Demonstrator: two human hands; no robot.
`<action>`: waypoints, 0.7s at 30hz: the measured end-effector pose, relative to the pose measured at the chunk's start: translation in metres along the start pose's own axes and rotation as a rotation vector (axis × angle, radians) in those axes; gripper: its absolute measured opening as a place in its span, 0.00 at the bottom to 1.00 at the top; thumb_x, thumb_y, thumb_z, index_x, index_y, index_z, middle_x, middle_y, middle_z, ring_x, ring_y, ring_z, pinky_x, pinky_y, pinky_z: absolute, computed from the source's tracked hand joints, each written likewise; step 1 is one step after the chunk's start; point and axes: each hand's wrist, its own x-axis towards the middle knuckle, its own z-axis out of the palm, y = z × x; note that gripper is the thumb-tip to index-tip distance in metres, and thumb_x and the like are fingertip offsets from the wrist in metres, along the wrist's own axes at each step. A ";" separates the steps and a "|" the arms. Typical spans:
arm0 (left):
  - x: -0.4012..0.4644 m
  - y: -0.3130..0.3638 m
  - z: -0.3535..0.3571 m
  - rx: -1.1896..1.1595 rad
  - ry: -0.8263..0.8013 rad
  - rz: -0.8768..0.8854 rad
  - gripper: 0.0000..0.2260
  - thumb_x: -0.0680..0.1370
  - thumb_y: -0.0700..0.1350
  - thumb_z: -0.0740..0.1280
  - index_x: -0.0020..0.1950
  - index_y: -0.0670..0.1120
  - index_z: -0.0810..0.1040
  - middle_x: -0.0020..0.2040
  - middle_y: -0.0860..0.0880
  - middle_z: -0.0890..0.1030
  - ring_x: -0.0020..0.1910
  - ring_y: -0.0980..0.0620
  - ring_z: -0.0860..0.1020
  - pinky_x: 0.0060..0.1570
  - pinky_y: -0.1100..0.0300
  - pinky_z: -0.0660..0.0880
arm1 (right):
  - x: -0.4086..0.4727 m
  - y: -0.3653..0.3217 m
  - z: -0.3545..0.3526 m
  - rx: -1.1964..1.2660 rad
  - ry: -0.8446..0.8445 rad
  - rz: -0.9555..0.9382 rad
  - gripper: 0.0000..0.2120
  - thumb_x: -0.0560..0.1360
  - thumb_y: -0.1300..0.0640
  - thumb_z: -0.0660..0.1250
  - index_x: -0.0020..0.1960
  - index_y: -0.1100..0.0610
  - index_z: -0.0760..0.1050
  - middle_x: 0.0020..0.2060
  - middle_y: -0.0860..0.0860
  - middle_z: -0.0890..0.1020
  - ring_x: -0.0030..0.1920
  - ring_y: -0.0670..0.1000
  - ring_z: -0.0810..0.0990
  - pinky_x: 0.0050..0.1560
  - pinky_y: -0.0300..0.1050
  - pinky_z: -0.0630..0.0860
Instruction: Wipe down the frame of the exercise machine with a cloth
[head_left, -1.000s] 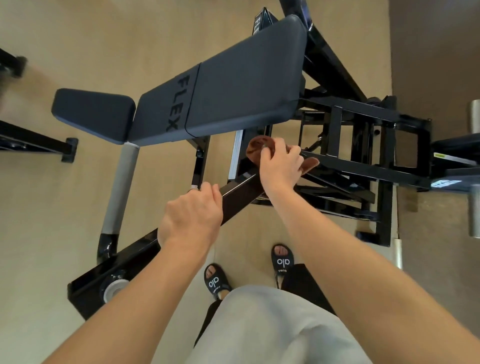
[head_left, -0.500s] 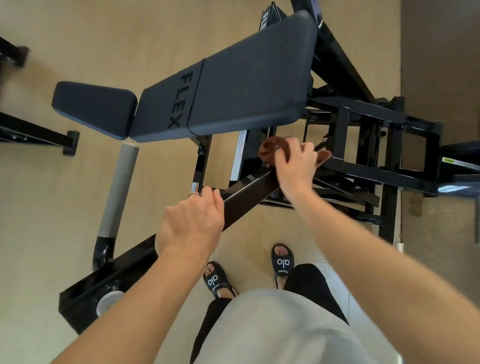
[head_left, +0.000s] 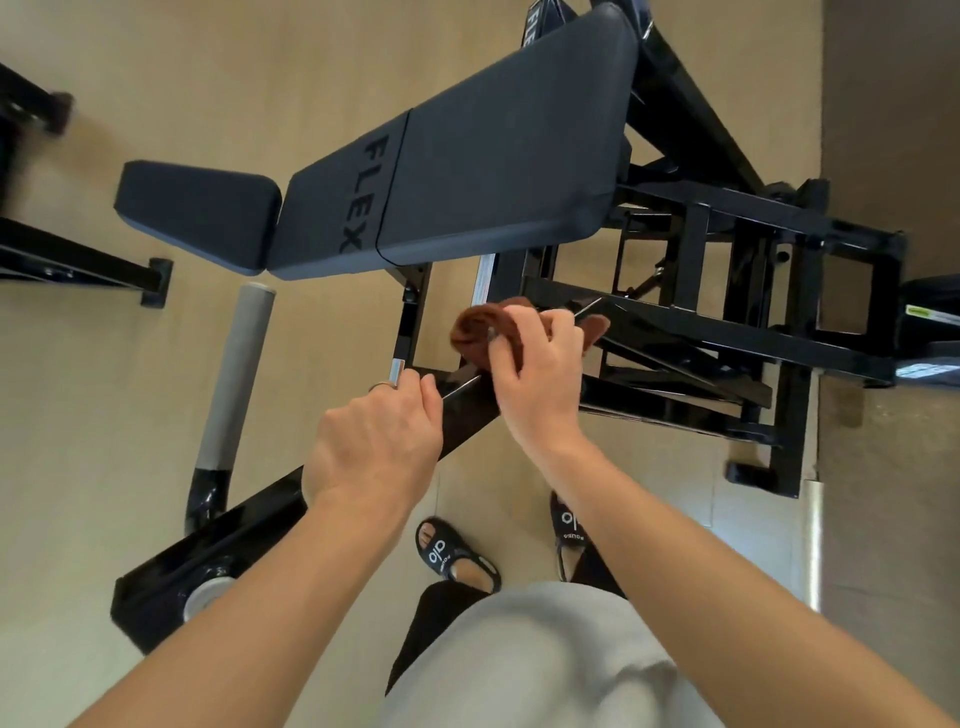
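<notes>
Head view, looking straight down. The right hand (head_left: 535, 374) has its fingers curled round a bunched brown cloth (head_left: 475, 327) and presses it against the black frame (head_left: 727, 332) of the exercise machine, at the spot where a slanting black beam (head_left: 462, 410) meets the cross-members under the bench. Cloth shows on both sides of the hand: a rolled wad to its left, a small flap past the fingertips to its right.

The left hand (head_left: 374, 447) grips the same slanting beam lower down, fingers wrapped over its top edge, thumb side toward the cloth (a ring shows on one finger). The two hands sit near each other, not touching.

Above them lies the dark padded bench (head_left: 467, 176), stamped FLEX, with a separate smaller pad (head_left: 197, 213) at its left end. A grey padded roller (head_left: 234, 374) stands left of the beam. Below, two feet in black sandals (head_left: 452, 556) on tan floor (head_left: 104, 415). Grey top and dark trousers fill the bottom edge.
</notes>
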 end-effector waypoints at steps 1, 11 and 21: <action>-0.001 0.000 0.000 0.033 -0.018 0.022 0.10 0.87 0.51 0.50 0.59 0.50 0.68 0.42 0.51 0.71 0.32 0.51 0.70 0.29 0.58 0.64 | 0.018 0.015 -0.005 -0.022 0.002 0.063 0.13 0.82 0.48 0.62 0.63 0.51 0.76 0.59 0.53 0.74 0.58 0.50 0.70 0.62 0.51 0.74; 0.009 -0.011 0.011 0.026 -0.108 0.084 0.06 0.85 0.46 0.55 0.59 0.47 0.68 0.44 0.47 0.76 0.38 0.47 0.77 0.35 0.51 0.77 | -0.005 0.003 0.020 0.158 0.228 0.354 0.16 0.80 0.41 0.61 0.66 0.42 0.70 0.61 0.48 0.68 0.59 0.46 0.70 0.62 0.44 0.76; 0.116 0.087 0.011 -0.302 -0.183 0.344 0.16 0.87 0.53 0.47 0.62 0.49 0.71 0.58 0.46 0.79 0.53 0.44 0.77 0.58 0.41 0.78 | 0.039 0.044 -0.001 0.094 0.166 0.400 0.16 0.84 0.47 0.60 0.70 0.49 0.70 0.65 0.54 0.70 0.61 0.51 0.71 0.66 0.54 0.76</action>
